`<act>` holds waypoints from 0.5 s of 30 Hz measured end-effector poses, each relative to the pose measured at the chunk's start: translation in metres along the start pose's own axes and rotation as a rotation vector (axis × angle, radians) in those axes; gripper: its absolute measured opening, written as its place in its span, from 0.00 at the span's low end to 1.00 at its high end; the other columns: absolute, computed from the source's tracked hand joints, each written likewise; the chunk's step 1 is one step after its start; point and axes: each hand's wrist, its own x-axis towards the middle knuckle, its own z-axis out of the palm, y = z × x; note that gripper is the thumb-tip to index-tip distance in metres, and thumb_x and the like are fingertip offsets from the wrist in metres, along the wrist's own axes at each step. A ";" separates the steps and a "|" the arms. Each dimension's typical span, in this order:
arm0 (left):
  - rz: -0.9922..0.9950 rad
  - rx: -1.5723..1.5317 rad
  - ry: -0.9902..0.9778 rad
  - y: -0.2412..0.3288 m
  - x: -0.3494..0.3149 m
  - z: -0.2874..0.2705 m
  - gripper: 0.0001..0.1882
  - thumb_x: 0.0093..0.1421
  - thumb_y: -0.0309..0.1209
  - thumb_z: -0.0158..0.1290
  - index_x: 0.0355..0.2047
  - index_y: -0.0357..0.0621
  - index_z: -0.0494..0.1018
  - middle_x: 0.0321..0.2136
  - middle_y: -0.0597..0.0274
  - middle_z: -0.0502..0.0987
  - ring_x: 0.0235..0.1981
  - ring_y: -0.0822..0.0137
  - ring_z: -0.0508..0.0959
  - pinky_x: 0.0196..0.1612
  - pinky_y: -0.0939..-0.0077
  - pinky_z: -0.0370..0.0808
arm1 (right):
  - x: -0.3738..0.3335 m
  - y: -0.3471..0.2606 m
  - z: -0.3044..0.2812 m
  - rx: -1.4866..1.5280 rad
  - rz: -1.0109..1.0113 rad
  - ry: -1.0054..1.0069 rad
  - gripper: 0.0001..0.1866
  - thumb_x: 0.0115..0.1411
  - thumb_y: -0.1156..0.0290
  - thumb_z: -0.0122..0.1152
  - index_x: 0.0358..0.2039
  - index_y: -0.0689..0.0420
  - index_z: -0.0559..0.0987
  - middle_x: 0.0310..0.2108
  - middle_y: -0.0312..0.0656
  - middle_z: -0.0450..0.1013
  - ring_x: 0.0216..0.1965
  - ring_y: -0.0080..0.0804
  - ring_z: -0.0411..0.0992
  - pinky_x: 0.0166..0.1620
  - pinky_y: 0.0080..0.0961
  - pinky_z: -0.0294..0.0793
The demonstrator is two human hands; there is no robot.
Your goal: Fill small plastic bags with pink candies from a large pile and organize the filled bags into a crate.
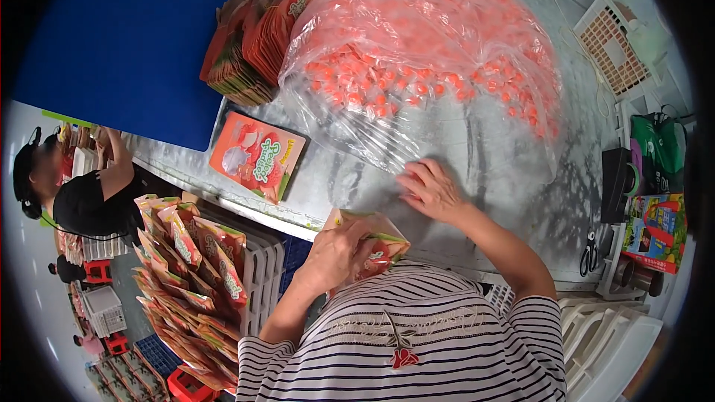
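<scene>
My left hand [334, 254] is closed around a printed peach-coloured pouch [389, 242], held close to my striped shirt at the table's front edge. The pouch's top looks spread apart; what is inside is hidden. My right hand [433, 192] is over the grey table, fingers loosely apart and nothing visible in them, at the near edge of a large clear plastic bag [428, 11]. Many small orange-pink wrapped pieces [357, 82] fill that bag and show most plainly toward its near side. Left of my hands, a flat red-and-peach pouch [258, 156] lies on the table.
Stacked pouches [257, 41] stand beside a blue board [126, 45]. Below left, a crate [261, 272] carries many filled-looking pouches [190, 275]. At right are a basket [612, 45], scissors [589, 254] and white plastic trays [607, 342]. A person [89, 197] works at far left.
</scene>
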 end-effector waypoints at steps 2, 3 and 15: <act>0.000 -0.008 0.007 0.001 0.003 -0.003 0.11 0.54 0.28 0.56 0.36 0.38 0.72 0.28 0.49 0.77 0.27 0.49 0.78 0.30 0.62 0.74 | -0.014 -0.008 -0.007 -0.043 0.009 -0.038 0.22 0.44 0.69 0.67 0.43 0.53 0.76 0.44 0.40 0.67 0.47 0.40 0.65 0.44 0.33 0.72; -0.010 -0.008 -0.002 0.002 0.005 -0.003 0.11 0.54 0.28 0.56 0.36 0.38 0.72 0.28 0.49 0.77 0.27 0.49 0.78 0.30 0.62 0.74 | -0.020 -0.009 -0.012 -0.088 0.018 -0.076 0.20 0.43 0.71 0.67 0.40 0.53 0.77 0.41 0.39 0.68 0.44 0.38 0.67 0.40 0.31 0.74; 0.114 -0.016 -0.096 0.012 0.031 0.012 0.10 0.52 0.24 0.56 0.35 0.37 0.70 0.29 0.47 0.75 0.33 0.49 0.76 0.36 0.61 0.72 | 0.030 -0.060 -0.085 1.254 0.740 -0.010 0.09 0.58 0.72 0.61 0.33 0.64 0.76 0.25 0.36 0.75 0.30 0.17 0.73 0.32 0.16 0.73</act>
